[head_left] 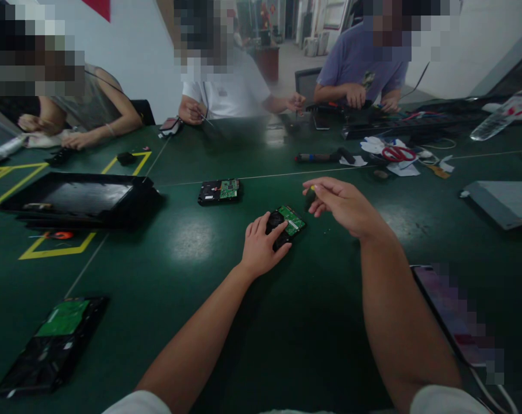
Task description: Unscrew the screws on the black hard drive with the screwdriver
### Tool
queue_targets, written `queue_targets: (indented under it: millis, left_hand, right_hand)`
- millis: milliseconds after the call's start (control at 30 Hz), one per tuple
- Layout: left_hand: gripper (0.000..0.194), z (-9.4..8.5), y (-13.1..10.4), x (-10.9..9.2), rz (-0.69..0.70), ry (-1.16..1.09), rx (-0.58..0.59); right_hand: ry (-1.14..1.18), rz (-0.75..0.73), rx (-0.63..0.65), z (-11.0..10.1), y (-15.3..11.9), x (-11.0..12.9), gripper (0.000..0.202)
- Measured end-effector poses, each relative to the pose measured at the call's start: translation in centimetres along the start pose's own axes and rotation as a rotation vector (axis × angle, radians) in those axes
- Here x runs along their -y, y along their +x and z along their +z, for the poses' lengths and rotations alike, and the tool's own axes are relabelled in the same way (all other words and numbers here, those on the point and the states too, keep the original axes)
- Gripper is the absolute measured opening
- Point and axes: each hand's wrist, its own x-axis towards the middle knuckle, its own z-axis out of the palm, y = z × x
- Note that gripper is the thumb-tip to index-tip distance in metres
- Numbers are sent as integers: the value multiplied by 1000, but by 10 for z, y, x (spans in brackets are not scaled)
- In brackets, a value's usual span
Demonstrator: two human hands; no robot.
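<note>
A hard drive with a green circuit board [294, 219] lies on the dark green table [192, 276]. My left hand [261, 244] rests on its black part, fingers spread. To the right and a little above the drive, my right hand [336, 202] pinches a small tool with a yellow end [313, 188]; the rest of the tool is blurred. Another hard drive [220, 191] lies farther back, left of my hands. A third one [54, 345] sits at the front left.
Black trays [84, 198] and an orange-handled screwdriver [59, 235] are at the left. Three people sit across the table. Red scissors [399, 153], a bottle [502, 118], a grey metal case [502, 201] and a phone-like screen [455, 313] are on the right.
</note>
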Motion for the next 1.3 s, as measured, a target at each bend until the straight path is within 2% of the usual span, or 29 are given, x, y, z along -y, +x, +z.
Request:
queue_targets:
  millis: [233, 433, 767, 1100, 1300]
  left_hand:
    - [59, -1, 1, -1, -8, 15, 11]
    - [58, 0, -1, -4, -12, 44, -18]
    - [57, 4, 2, -6, -32, 40, -53]
    - [54, 0, -2, 1, 22, -18, -15]
    - [51, 1, -2, -3, 4, -8, -33]
  right_hand:
    - [-121, -9, -47, -3, -1, 2, 25]
    - [-127, 10, -87, 1, -3, 2, 25]
    - [-197, -41, -42, 2, -4, 8, 22]
    - [-91, 14, -55, -1, 1, -2, 25]
    - [-146, -3, -86, -2, -1, -2, 25]
